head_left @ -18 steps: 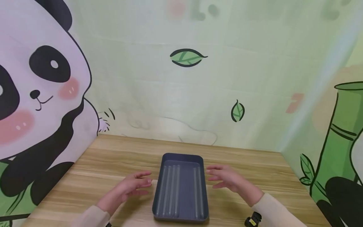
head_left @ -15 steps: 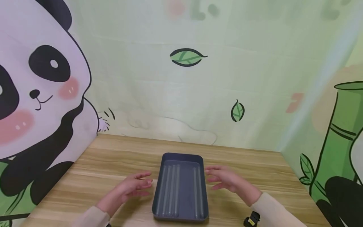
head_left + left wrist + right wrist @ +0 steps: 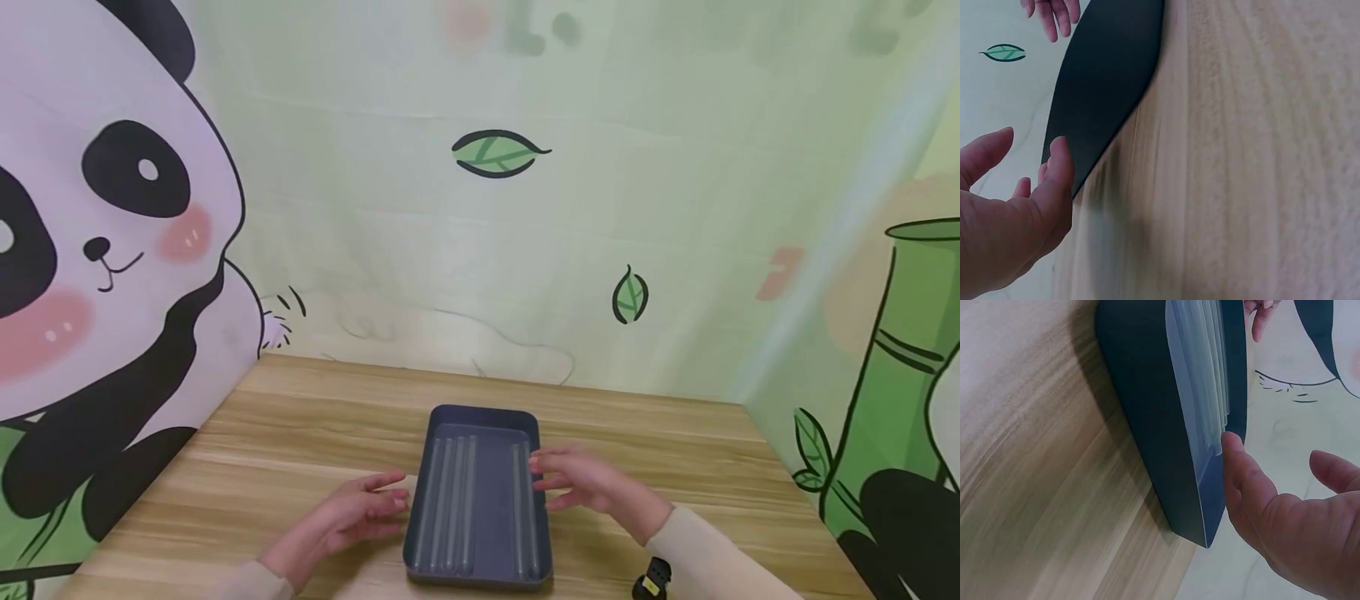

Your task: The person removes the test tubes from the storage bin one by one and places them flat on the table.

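Observation:
A dark blue rectangular tray (image 3: pixel 495 517) lies lengthwise on the wooden table. Inside it are clear tubes with rounded ends: several tubes (image 3: pixel 447 504) along the left side and two tubes (image 3: pixel 525 508) along the right, with bare tray bottom between. My left hand (image 3: pixel 352 512) hovers beside the tray's left wall, fingers loosely bent and holding nothing. On the other side, my right hand (image 3: pixel 588 482) has its fingertips overlapping the right rim, close to the right-hand tubes. In the right wrist view, its relaxed fingers (image 3: pixel 1244 469) hold nothing.
The wood-grain table (image 3: pixel 300 417) extends around the tray on all sides. Behind it hangs a pale green printed cloth (image 3: pixel 360 208) with leaves, and a panda picture (image 3: pixel 127 250) covers the left side. Printed bamboo (image 3: pixel 900 375) stands at the right. A black watch-like device (image 3: pixel 652 579) sits at the right sleeve.
My right hand has moved left and slightly nearer me, so its fingertips now overlap the tray's rim. The left hand has shifted slightly right and nearer me. Tray and tubes stay put.

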The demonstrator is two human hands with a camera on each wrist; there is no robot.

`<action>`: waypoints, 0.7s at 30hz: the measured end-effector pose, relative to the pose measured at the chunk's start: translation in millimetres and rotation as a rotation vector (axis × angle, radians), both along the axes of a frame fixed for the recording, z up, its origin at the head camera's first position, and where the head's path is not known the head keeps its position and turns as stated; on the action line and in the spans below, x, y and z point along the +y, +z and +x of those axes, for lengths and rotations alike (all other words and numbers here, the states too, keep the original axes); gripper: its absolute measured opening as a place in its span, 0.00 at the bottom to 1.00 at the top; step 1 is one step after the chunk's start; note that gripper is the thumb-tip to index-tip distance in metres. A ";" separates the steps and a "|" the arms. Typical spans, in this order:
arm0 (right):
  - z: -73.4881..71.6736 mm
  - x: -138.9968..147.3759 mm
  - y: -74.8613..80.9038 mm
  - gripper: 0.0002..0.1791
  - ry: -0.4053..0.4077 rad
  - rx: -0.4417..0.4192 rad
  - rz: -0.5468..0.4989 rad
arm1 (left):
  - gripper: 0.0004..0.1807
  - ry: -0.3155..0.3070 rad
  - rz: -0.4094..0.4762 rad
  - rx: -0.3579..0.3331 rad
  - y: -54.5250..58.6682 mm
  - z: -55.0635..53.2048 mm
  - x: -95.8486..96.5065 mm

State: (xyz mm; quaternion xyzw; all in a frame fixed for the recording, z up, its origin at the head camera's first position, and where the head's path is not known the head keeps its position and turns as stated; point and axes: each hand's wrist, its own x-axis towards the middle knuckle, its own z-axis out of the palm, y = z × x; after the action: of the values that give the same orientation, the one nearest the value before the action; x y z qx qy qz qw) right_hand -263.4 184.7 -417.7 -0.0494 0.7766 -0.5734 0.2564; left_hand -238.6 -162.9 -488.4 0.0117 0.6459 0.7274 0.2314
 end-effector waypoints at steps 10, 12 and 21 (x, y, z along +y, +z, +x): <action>-6.3 -13.1 -6.6 0.31 -0.081 -0.063 0.029 | 0.37 0.033 -0.016 -0.032 -2.2 2.5 7.7; -8.0 -14.3 -8.0 0.30 -0.085 -0.071 0.041 | 0.37 0.036 -0.015 -0.035 -2.8 2.4 8.3; -11.0 -18.3 -11.5 0.30 -0.093 -0.116 0.028 | 0.37 0.032 -0.018 -0.042 -5.5 3.4 10.8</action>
State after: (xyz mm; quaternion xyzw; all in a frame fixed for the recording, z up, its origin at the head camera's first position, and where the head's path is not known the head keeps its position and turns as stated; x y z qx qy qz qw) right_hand -274.4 166.3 -429.2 0.0238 0.7699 -0.5755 0.2748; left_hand -235.2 -152.1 -493.9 -0.0162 0.6474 0.7253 0.2334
